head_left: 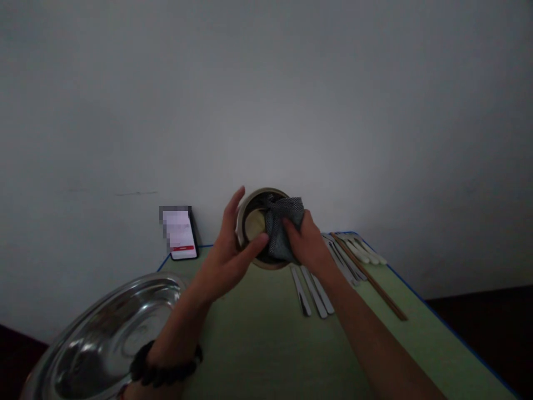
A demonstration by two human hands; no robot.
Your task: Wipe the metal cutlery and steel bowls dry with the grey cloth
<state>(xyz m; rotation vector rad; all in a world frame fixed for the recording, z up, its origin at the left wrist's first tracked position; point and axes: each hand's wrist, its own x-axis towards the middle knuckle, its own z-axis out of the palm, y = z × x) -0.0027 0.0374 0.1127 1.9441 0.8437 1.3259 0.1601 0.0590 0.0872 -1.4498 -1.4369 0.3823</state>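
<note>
A round metal bowl (255,223) is held up above the table, tilted so that its inside faces me. Around its left side wraps my left hand (233,250), thumb over the rim and fingers behind. My right hand (306,239) grips a grey checked cloth (284,228), which covers the right part of the bowl's opening and reaches inside it. The fingertips of my right hand are partly hidden by the cloth.
A large shiny metal basin (120,328) stands at the left on the green table (258,344). A phone (181,233) leans against the wall behind. To the right lie several table knives (314,291), forks or spoons, wooden chopsticks (368,275) and several white-handled utensils (362,250).
</note>
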